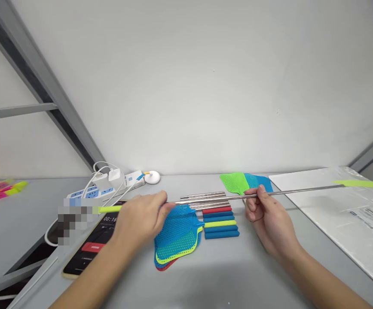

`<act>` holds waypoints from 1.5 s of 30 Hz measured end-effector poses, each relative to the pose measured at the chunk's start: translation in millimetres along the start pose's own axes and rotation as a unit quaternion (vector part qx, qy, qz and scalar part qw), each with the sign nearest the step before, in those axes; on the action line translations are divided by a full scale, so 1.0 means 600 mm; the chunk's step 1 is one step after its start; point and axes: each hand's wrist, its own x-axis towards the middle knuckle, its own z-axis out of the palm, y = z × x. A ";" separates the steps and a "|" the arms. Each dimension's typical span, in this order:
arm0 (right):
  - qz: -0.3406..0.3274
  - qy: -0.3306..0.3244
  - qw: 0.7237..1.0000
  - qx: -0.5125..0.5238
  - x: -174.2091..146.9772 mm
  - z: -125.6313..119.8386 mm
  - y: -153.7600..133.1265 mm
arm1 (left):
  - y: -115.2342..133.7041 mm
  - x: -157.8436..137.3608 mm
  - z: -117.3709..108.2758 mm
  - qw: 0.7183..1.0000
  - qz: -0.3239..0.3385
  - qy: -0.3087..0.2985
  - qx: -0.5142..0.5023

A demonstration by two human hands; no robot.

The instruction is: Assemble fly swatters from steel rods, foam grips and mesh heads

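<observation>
A long fly swatter with an extended metal rod (pixel 212 199) is held level across the desk. My left hand (pixel 139 219) is closed around its left end, where a yellow-green handle (pixel 111 209) sticks out past the fist. With thumb and fingers, my right hand (pixel 272 219) pinches the rod further along. The swatter's yellow-green head (pixel 367 183) is seen edge-on at the far right. Below the rod lie stacked mesh swatter heads (pixel 176 234), blue and yellow-green with a red edge. Beside them rest several metal rods (pixel 202 196) and red, blue and yellow-green handles (pixel 221 235).
Green (pixel 234 182) and blue swatter heads (pixel 258 182) lie behind my right hand. A white plastic package (pixel 334 223) covers the right side. At left are a phone (pixel 93 246), a power strip (pixel 93 193) with cables, and a round white device (pixel 152 177).
</observation>
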 end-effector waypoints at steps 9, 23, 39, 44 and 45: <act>-0.061 0.050 0.996 0.035 0.021 -0.025 -0.033 | -0.065 0.008 0.003 0.990 -0.095 0.081 0.065; 0.004 -0.132 0.990 0.040 -0.003 -0.003 -0.018 | -0.002 0.001 0.007 0.992 0.072 0.103 0.002; -0.101 0.071 0.989 0.085 0.046 -0.053 -0.057 | -0.038 0.014 0.016 0.984 0.071 0.160 0.039; -0.131 0.155 0.971 0.125 0.080 -0.103 -0.075 | -0.040 0.016 0.021 0.991 0.038 0.119 0.036; -0.140 0.171 0.967 0.126 0.085 -0.115 -0.082 | -0.045 0.016 0.020 0.992 0.027 0.115 0.035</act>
